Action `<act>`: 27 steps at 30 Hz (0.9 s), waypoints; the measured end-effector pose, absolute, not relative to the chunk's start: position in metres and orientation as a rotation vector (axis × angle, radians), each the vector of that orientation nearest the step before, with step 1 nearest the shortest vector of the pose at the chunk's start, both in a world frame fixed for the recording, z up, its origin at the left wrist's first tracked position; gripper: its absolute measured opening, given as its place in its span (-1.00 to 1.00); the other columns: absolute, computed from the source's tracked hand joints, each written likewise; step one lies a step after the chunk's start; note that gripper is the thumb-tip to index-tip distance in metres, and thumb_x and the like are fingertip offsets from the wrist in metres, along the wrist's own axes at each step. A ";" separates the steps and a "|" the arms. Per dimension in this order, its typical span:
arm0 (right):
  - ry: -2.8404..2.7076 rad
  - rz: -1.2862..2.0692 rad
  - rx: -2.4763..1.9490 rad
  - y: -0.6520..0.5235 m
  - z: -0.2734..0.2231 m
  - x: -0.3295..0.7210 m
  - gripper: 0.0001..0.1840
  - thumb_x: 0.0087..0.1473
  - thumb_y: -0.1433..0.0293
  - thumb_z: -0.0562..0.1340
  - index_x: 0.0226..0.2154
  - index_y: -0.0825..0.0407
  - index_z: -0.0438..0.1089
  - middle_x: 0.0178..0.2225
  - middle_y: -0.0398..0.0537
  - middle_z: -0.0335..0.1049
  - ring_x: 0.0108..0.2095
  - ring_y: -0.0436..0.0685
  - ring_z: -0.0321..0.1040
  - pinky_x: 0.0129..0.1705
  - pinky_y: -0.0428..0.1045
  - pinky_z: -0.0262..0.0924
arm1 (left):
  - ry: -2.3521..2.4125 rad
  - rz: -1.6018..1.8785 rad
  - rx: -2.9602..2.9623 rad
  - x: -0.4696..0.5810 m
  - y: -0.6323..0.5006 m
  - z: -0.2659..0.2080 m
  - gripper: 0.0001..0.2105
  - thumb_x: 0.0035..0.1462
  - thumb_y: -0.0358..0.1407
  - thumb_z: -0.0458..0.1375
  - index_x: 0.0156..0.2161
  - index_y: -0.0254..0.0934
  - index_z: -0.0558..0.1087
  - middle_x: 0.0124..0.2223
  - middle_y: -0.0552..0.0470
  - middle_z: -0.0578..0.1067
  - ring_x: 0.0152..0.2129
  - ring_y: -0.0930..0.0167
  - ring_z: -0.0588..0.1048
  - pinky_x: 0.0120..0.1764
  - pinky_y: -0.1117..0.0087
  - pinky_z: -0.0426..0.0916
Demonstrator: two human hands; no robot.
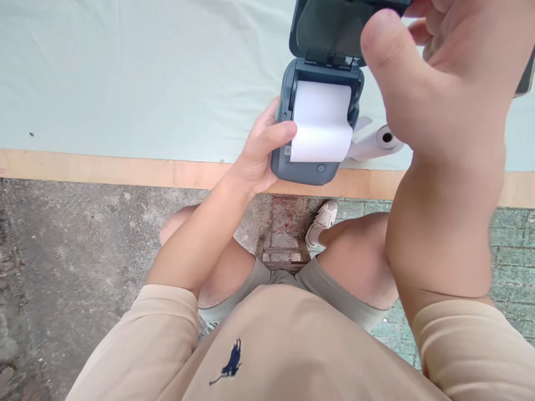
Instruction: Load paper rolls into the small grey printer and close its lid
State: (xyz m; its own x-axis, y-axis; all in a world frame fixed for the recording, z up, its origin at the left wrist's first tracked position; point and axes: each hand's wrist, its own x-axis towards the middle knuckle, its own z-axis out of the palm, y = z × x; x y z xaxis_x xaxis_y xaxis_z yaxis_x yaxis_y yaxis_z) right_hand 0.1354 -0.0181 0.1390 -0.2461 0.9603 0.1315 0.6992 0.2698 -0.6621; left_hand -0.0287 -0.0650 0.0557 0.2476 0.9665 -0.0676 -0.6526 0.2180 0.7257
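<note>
My left hand [265, 150] is closed round the left side of a small dark blue label printer [307, 174], its thumb near the paper. The printer's lid [330, 28] is swung up on its hinge. A strip of white paper [321, 120] lies in the bay and hangs out over the front, above the power button. My right hand [434, 72] is at the lid's right edge, thumb against it and fingers partly hidden behind. A roll of white paper [371, 146] lies just right of the printer, below my right hand.
A pale cloth [146, 83] covers the table, with a wooden front edge [104, 168] showing. At the far right, a dark object [525, 78] is partly hidden behind my right wrist. Below are my knees and a wooden stool [282, 257].
</note>
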 end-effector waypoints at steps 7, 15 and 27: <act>-2.320 0.552 -1.240 -0.022 0.144 0.138 -0.67 0.31 0.22 -0.02 -0.10 -0.08 0.41 -0.08 -0.20 0.40 0.01 0.03 0.35 0.07 -0.01 0.28 | 0.547 1.171 0.588 -0.030 -0.065 0.063 -0.79 0.16 -0.12 0.12 -0.14 -0.11 0.46 -0.24 0.00 0.53 0.02 0.15 0.46 -0.06 0.20 0.45; -2.531 0.693 -1.551 -0.022 0.145 0.131 -0.36 0.04 0.12 0.29 0.13 -0.27 0.07 -0.10 -0.17 0.35 -0.23 0.11 0.31 -0.23 0.05 0.25 | 0.617 1.164 0.622 -0.028 -0.067 0.065 -0.75 0.14 -0.21 0.19 -0.05 -0.15 0.46 -0.23 0.01 0.55 0.07 0.09 0.43 -0.04 0.13 0.41; -2.500 0.764 -1.304 -0.020 0.145 0.138 -0.45 0.09 0.15 0.25 0.09 -0.23 0.09 0.01 -0.21 0.30 0.11 0.12 0.26 0.13 0.07 0.23 | 0.863 1.163 0.347 -0.033 -0.057 0.061 -0.80 0.17 -0.17 0.07 -0.28 -0.19 0.49 -0.31 0.03 0.58 0.16 0.18 0.35 0.06 0.28 0.42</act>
State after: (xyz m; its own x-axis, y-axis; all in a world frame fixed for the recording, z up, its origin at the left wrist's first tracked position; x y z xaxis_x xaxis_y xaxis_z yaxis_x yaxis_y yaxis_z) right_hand 0.1377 -0.0198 0.1453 -0.5820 0.8120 -0.0434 0.6976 0.4712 -0.5398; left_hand -0.0327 -0.0574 0.0608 0.1313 0.9023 -0.4107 -0.6540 0.3901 0.6481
